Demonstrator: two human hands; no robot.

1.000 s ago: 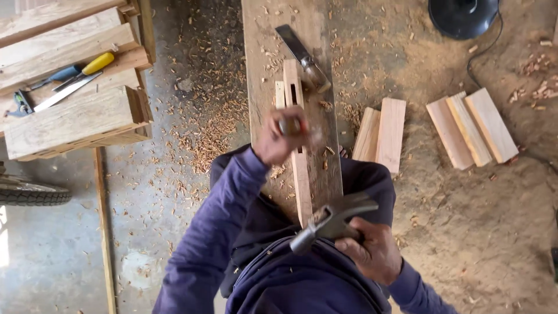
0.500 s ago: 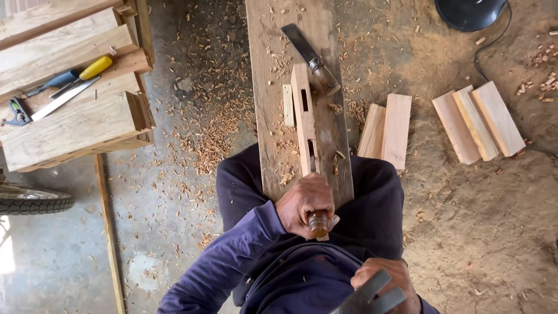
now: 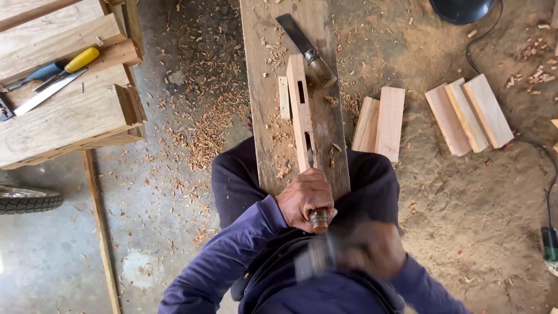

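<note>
- The left hand (image 3: 305, 197) had its grip closed tight round a chisel handle (image 3: 318, 220), whose worn butt end showed just beyond the fingers.
- The chisel stood at the near end of a pale wooden rail (image 3: 301, 110) with two slots cut in it, which lay lengthwise on a weathered plank (image 3: 264, 70) serving as the counter.
- The right hand (image 3: 372, 247) was blurred, just beside the chisel's butt; its grip was closed on a blurred dark tool (image 3: 314, 259), too smeared to tell its kind.
- The person sat astride the plank, a dark trouser leg on either side.
- A second chisel (image 3: 308, 49) with a broad blade lay aslant on the plank near the rail's far end, and a small wood offcut (image 3: 283, 97) lay just beside the rail.
- Wood shavings (image 3: 203, 128) littered the concrete floor to the left; the ground to the right was bare earth.
- Short boards (image 3: 381, 122) lay on that earth near the plank, and three more blocks (image 3: 468, 113) farther right.
- At upper left a stack of timber (image 3: 64, 122) carried a yellow-handled tool (image 3: 72, 63).
- A tyre (image 3: 26, 200) showed at the left edge.
</note>
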